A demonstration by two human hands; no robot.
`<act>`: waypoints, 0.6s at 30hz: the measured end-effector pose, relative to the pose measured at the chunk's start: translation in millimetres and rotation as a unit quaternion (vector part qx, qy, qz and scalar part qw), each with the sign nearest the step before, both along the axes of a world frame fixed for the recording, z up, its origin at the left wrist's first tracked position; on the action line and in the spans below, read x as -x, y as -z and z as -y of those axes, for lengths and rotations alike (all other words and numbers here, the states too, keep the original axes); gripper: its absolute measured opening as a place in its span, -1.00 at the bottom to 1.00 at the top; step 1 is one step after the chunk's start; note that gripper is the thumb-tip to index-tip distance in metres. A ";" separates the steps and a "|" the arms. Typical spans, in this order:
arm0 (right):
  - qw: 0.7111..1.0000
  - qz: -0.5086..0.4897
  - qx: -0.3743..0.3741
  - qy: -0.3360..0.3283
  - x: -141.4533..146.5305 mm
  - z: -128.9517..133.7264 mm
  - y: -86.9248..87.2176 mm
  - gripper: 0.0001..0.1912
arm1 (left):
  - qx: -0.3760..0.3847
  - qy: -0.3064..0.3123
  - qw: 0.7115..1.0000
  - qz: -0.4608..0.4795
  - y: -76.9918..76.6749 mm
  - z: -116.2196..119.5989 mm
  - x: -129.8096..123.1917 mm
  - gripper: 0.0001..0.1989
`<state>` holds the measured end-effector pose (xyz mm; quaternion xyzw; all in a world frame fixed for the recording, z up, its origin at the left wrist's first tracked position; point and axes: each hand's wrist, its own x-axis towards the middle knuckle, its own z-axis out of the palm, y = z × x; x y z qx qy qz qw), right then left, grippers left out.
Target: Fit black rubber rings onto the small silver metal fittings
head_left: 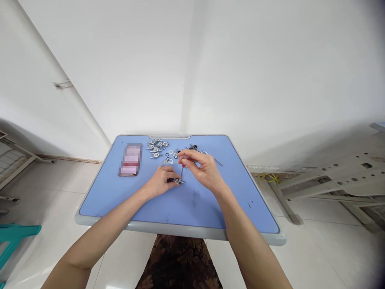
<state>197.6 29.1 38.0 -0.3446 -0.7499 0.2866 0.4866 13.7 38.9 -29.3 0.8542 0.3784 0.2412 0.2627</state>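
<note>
On the blue tabletop [120, 204], my left hand [161, 181] pinches a small metal part with a black piece [177, 181] and holds it down. My right hand [201, 166] has its fingers closed round the red handle of a small screwdriver [182, 170]. The screwdriver stands nearly upright, its tip at the metal part. Beyond my left hand lies a pile of similar metal parts [156, 149]. Loose rings and small flat plates [170, 152] are between the pile and my right hand. Behind my right hand are dark parts [194, 147], partly hidden.
A phone with a blurred screen [130, 159] lies on the table's left side. Thin metal rods [217, 159] are right of my right hand. A white wall [144, 72] rises behind the table. A teal stool [15, 237] stands at lower left, a metal frame [325, 188] at right.
</note>
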 end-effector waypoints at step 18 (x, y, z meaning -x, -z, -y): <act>0.996 0.051 -0.066 0.019 7.0 -0.3 4.7 -0.84 | 0.001 -0.014 1.000 -0.007 -3.6 2.1 -3.4 -0.87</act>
